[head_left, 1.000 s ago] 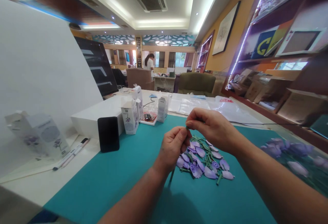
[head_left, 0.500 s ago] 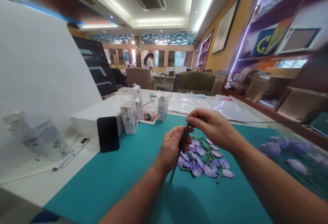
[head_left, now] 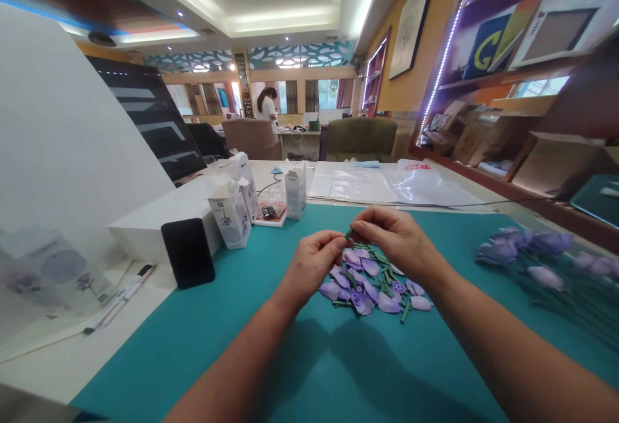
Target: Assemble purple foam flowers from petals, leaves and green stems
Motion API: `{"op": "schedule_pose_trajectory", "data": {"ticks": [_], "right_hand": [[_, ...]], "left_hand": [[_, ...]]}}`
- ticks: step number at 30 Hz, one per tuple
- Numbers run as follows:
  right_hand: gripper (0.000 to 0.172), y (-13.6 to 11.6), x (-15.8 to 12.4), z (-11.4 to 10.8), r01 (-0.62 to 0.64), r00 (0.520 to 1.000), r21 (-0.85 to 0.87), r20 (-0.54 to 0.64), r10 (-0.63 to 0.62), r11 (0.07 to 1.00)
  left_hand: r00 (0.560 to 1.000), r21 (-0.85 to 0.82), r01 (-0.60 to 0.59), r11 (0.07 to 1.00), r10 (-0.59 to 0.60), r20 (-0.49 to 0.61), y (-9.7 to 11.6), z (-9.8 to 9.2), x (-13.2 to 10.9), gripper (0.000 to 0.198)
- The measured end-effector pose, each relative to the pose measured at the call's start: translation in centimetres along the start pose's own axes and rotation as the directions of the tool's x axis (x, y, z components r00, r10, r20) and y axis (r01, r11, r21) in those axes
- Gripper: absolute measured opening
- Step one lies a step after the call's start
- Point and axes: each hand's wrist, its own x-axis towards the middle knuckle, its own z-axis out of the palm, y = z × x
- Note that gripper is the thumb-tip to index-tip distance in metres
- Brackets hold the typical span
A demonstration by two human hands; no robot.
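Observation:
My left hand (head_left: 313, 263) and my right hand (head_left: 397, 236) meet above the middle of the green mat, thumbs and fingers pinched. A short bit of a dark green flower stem (head_left: 349, 234) shows between their fingertips; the rest of it is hidden. Just below lies a loose pile of purple petals (head_left: 362, 302), mixed with small green stem pieces (head_left: 405, 312). Both hands hang over the pile without touching it.
Purple artificial flowers (head_left: 498, 250) lie at the right of the green mat (head_left: 232, 320). A black tablet-like panel (head_left: 187, 253) stands at left, near white printed boxes (head_left: 231, 216). Pens (head_left: 120, 300) lie on the white table. Behind are plastic sheets (head_left: 358, 183) and a person (head_left: 266, 106).
The long dark stem that slanted down below my left hand no longer shows there. My left hand has turned and its fingertips now meet the right hand's. The whole view has shifted slightly.

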Motion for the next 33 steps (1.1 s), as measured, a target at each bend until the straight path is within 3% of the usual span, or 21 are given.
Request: {"op": "schedule_pose_trajectory", "data": {"ticks": [5,9,15,19,21,27,33], "right_hand": [[0.034,3.5,-1.0,-0.5,-0.189,0.982,0.169,0.023,0.188,0.967],[0.032,6.0,-1.4,-0.4,-0.276,0.959,0.218,0.003,0.282,0.936],[0.019,8.9,-1.8,1.0,-0.253,0.967,0.131,0.049,0.249,0.959],[0.020,9.8,-2.0,1.0,-0.245,0.965,0.063,0.106,0.238,0.967],[0.022,10.0,-1.8,0.3,-0.264,0.961,0.046,0.103,0.258,0.963],[0.025,10.7,-0.5,-3.7,-0.367,0.920,0.053,-0.123,0.371,0.929],[0.015,12.1,0.7,-6.2,-0.364,0.931,-0.185,-0.089,0.353,0.913]], "left_hand": [[0.989,0.236,0.072,0.969,-0.100,0.111,-1.1,-0.8,0.6,0.023],[0.975,0.353,0.098,0.931,-0.161,0.152,-2.4,-0.8,1.1,0.032],[0.965,0.467,0.039,0.883,-0.155,0.211,-4.5,-0.6,1.3,0.034],[0.962,0.523,0.003,0.852,-0.145,0.231,-5.5,-0.9,1.3,0.032],[0.965,0.549,0.004,0.836,-0.147,0.216,-5.7,-1.0,1.3,0.031],[0.961,0.628,0.013,0.778,-0.182,0.206,-6.0,-1.3,1.5,0.027],[0.964,0.645,0.020,0.764,-0.186,0.190,-6.7,-1.6,1.8,0.029]]}}
